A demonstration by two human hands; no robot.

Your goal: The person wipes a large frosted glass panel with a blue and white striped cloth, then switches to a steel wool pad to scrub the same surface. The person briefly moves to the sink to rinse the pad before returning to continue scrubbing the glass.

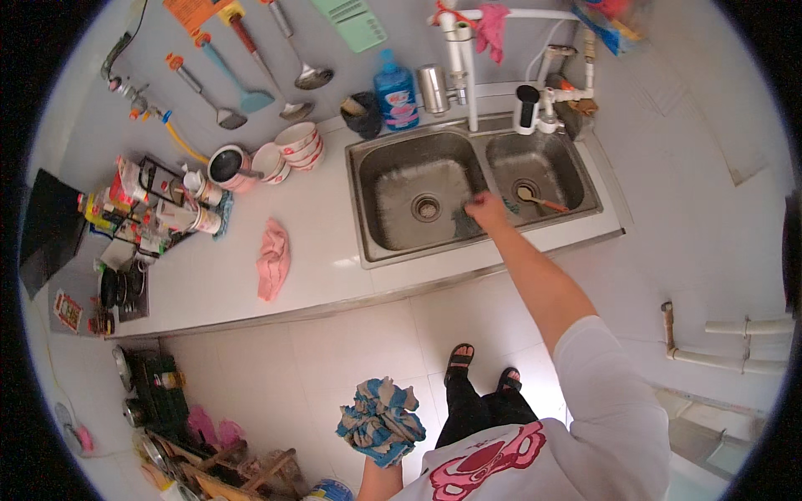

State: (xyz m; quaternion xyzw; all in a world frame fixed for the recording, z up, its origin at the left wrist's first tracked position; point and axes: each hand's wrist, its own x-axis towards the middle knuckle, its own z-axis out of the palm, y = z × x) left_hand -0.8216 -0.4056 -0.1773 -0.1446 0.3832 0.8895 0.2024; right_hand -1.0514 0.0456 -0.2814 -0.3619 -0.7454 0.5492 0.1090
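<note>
A crumpled blue-and-white cloth (381, 421) is bunched in my left hand (383, 471), low in front of my body. The cloth hides most of the fingers. My right hand (487, 210) reaches over the divider of the steel double sink (369, 241), fingers curled and blurred. Just below it, a dark patch (467, 224) shows in the large basin; I cannot tell whether it is a thing held or a shadow. Some teal material (510, 203) lies in the small basin by my wrist. A spoon with an orange handle (551, 204) rests near that basin's drain.
A pink cloth (273, 260) lies on the white counter (326, 219). Stacked bowls (301, 147), a pot (229, 168) and a blue detergent bottle (396, 94) stand along the wall. Utensils, including a ladle (313, 76), hang above. A wooden rack (232, 476) stands at lower left.
</note>
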